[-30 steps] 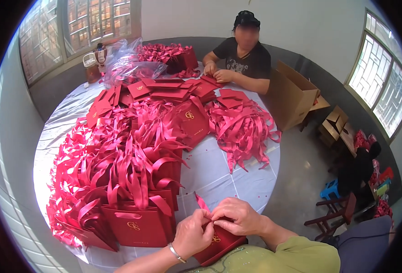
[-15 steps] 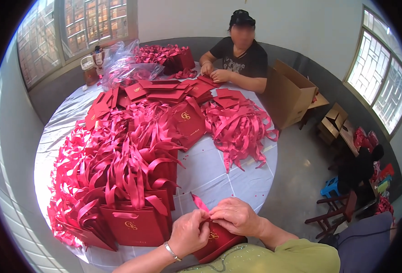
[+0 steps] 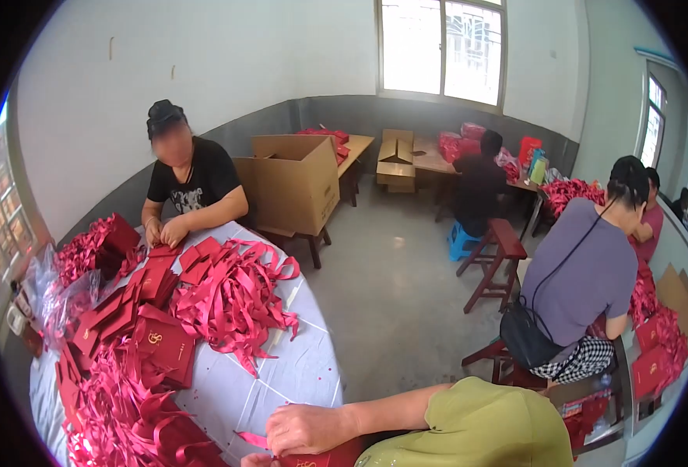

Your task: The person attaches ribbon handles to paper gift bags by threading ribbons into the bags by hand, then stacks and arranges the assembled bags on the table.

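At the lower edge, my right hand (image 3: 305, 428) has its fingers bent and pressed together at the top of a small dark red paper gift bag (image 3: 336, 454) with a gold emblem. A pink-red ribbon (image 3: 251, 440) pokes out to the left from under those fingers. Only some fingers of my left hand (image 3: 258, 461) show, closed in against the same bag; the rest is cut off by the frame. Left of my hands, finished-looking red bags with ribbon handles (image 3: 138, 412) crowd the table. Farther off lie a flat red bag (image 3: 165, 346) and a loose ribbon heap (image 3: 231, 300).
The round table has a pale cloth (image 3: 282, 373). Across it a co-worker (image 3: 192, 183) handles small red pieces. A large open carton (image 3: 297, 183) stands beyond the table. To the right are a wooden stool (image 3: 500, 257), a seated person in purple (image 3: 581, 272) and another by a blue stool (image 3: 462, 243).
The view has swung to the right and up, so the table now sits lower left and more of the room shows. My hands stay together at the bag, now lower in the picture.
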{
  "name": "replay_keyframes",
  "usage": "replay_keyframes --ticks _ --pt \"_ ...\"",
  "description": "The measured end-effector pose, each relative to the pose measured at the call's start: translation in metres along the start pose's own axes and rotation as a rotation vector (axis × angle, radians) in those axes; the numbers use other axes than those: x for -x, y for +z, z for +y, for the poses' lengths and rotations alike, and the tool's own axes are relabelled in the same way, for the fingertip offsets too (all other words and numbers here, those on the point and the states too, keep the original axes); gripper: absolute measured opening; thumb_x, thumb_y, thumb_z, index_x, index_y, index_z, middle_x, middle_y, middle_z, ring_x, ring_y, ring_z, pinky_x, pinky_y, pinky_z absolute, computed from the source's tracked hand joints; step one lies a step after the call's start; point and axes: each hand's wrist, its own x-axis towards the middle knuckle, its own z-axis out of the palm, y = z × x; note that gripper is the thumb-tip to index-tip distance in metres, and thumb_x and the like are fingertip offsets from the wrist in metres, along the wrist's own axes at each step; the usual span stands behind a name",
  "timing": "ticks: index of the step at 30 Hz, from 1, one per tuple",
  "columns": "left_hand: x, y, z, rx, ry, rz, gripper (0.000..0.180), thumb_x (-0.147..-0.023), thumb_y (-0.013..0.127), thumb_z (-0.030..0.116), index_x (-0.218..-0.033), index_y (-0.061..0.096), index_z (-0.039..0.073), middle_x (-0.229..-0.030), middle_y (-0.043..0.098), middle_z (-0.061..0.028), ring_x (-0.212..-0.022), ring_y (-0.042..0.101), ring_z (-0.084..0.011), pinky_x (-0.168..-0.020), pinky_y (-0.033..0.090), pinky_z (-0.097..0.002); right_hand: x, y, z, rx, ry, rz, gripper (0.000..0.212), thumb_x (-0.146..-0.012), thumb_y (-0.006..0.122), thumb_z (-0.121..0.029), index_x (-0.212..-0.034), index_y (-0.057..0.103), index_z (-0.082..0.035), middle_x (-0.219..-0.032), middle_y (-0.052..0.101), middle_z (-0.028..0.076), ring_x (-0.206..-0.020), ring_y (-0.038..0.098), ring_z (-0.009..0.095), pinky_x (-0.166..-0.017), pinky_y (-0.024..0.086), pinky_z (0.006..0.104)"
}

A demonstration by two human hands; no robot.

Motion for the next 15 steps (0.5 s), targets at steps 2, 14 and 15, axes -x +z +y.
replay_keyframes --ticks 2,14,15 --pt "-0.001 -0.002 -0.003 0.009 0.026 -0.033 0.015 -0.093 0.061 -0.001 -0.108 0.06 0.0 -0.098 0.068 -0.0076 -0.088 0.065 -0.0136 -0.081 0.053 -0.0267 0.001 0.002 0.001 0.001 0.016 0.002 0.007 -0.085 0.068 -0.011 -0.087 0.062 -0.009 -0.093 0.065 0.003 -0.096 0.06 0.025 -0.082 0.046 0.0396" --pt "-0.009 -0.014 0.026 -0.31 0.272 0.036 0.014 -0.085 0.065 -0.001 -0.098 0.066 0.003 -0.087 0.066 -0.0081 -0.076 0.064 -0.0176 -0.068 0.05 -0.0275 0.01 0.001 0.011 -0.006 0.037 0.098 0.01 -0.082 0.069 -0.013 -0.085 0.061 -0.01 -0.085 0.061 0.003 -0.091 0.058 0.026 -0.081 0.047 0.04" --pt "-0.012 -0.016 0.036 -0.428 0.419 0.038 0.013 -0.084 0.066 -0.002 -0.096 0.067 0.004 -0.082 0.065 -0.008 -0.073 0.063 -0.018 -0.066 0.05 -0.0284 0.011 -0.003 0.011 -0.002 0.034 0.084 0.01 -0.084 0.07 -0.013 -0.087 0.061 -0.009 -0.088 0.062 0.004 -0.092 0.058 0.026 -0.081 0.047 0.0398"
